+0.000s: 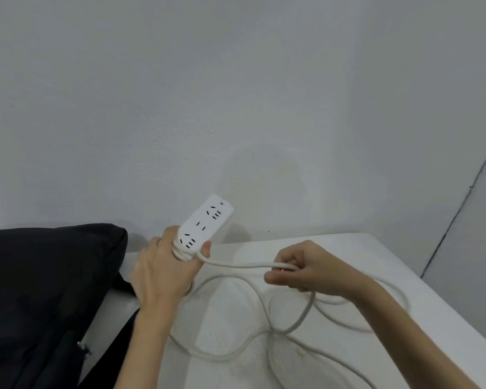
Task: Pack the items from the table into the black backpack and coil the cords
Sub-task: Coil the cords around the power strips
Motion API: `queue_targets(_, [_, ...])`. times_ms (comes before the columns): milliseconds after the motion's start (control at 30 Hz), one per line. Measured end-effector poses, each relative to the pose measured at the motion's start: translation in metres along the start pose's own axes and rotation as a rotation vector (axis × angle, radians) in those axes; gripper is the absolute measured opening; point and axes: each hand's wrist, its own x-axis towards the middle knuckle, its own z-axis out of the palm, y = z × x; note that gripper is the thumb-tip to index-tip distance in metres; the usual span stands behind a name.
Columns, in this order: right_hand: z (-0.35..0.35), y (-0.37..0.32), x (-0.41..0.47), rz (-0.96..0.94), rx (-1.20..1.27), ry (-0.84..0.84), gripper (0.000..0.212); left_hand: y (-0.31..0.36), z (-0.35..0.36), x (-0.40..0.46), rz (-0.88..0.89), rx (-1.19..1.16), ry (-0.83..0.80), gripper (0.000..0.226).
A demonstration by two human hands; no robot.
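My left hand [163, 272] grips the lower end of a white power strip [205, 223], which tilts up and to the right above the table. A few turns of its white cord [250, 341] are wound round that end, under my fingers. From there the cord runs right to my right hand [298, 266], which pinches it in curled fingers. The remaining cord lies in loose loops on the white table [334, 248]. The black backpack [40, 290] stands at the left, beside my left forearm.
A plain grey-white wall rises right behind the table. The table's right edge runs diagonally down to the lower right, with a wall corner seam beyond it. A metal buckle shows on the backpack low at the left.
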Motion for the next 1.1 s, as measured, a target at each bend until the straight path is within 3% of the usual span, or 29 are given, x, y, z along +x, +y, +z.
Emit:
queue_targets(167, [-0.03, -0.01, 0.018, -0.196, -0.018, 0.38, 0.017, 0.012, -0.006, -0.005, 0.169, -0.082, -0.308, 0.061])
queue_targets(267, [-0.041, -0.018, 0.036, -0.193, -0.077, 0.599, 0.035, 0.021, -0.018, -0.008, 0.215, -0.185, -0.511, 0.06])
queue_targets(433, [-0.029, 0.008, 0.072, -0.076, 0.07, 0.572, 0.044, 0.035, -0.03, -0.012, 0.271, -0.489, -0.598, 0.079])
queue_targets(533, [-0.001, 0.032, 0.082, -0.033, 0.122, 0.479, 0.031, 0.034, -0.026, -0.012, 0.271, -0.731, -0.618, 0.069])
queue_targets(667, [0.04, 0.049, 0.085, 0.05, -0.016, 0.451, 0.016, 0.031, -0.02, -0.007, 0.14, -0.954, -0.474, 0.042])
queue_targets(800, [0.066, 0.041, 0.063, 0.098, -0.191, 0.392, 0.031, 0.026, -0.014, -0.003, -0.128, -1.133, -0.328, 0.04])
queue_targets(867, [0.061, 0.052, 0.054, 0.169, -0.092, 0.418, 0.025, 0.021, -0.015, 0.0, -0.266, -1.181, -0.261, 0.029])
queue_targets(933, [0.05, 0.063, 0.044, 0.236, 0.182, 0.454, 0.023, 0.012, -0.018, 0.005, -0.383, -1.184, -0.184, 0.02])
queue_targets(1000, [0.041, 0.065, 0.035, 0.175, 0.373, 0.528, 0.02, 0.004, -0.019, 0.009, -0.44, -1.186, -0.157, 0.023])
queue_targets(1100, [0.034, 0.047, 0.025, -0.083, 0.258, 0.655, 0.013, 0.005, -0.014, 0.008, -0.432, -1.171, -0.15, 0.026])
